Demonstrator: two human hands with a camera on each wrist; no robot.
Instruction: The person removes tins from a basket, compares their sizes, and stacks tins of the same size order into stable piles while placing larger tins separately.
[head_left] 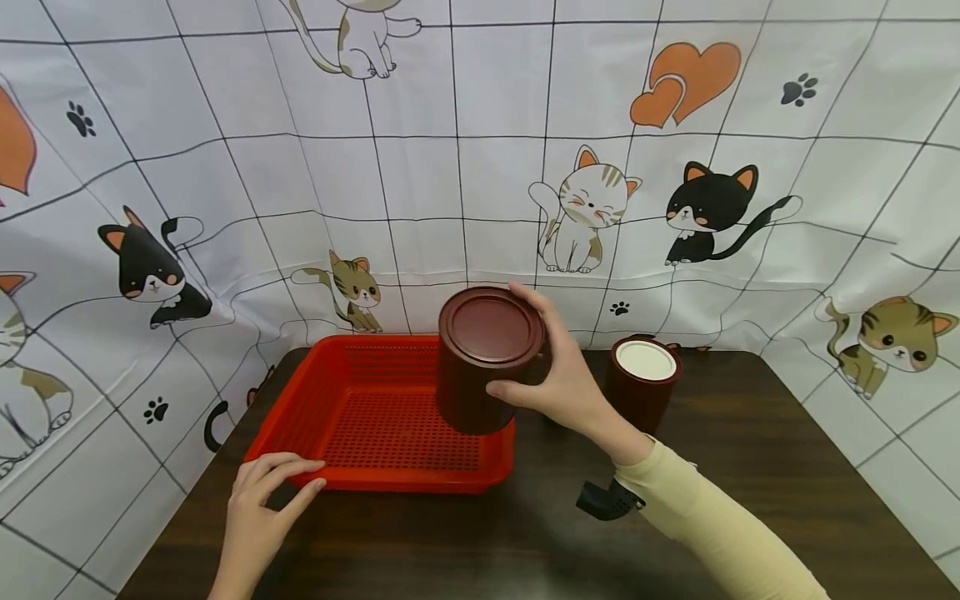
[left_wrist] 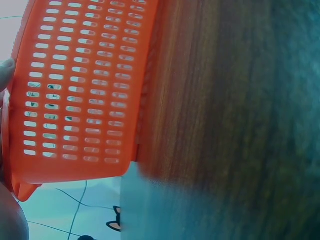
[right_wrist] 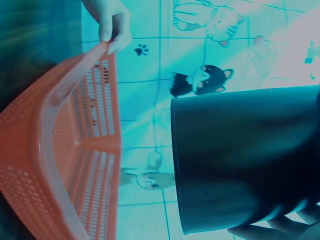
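Note:
My right hand (head_left: pixel 562 379) grips a dark maroon canister (head_left: pixel 480 367) from its right side, thumb in front and fingers behind. The canister is held up, slightly tilted, over the right part of a red plastic basket (head_left: pixel 397 480). In the right wrist view the canister (right_wrist: pixel 235 160) is apart from the basket (right_wrist: pixel 42 115). At the basket's front left corner, my left hand (head_left: pixel 258 500) pinches the rim between thumb and fingers. The basket's slotted side (left_wrist: pixel 82 95) fills much of the left wrist view. No items show inside the basket.
A second maroon canister (head_left: pixel 643 387) with a white top stands behind my right forearm. Everything rests on a dark wooden table (head_left: pixel 750 433). A white sheet (head_left: pixel 420 183) printed with cats and grid lines hangs close behind and along both sides.

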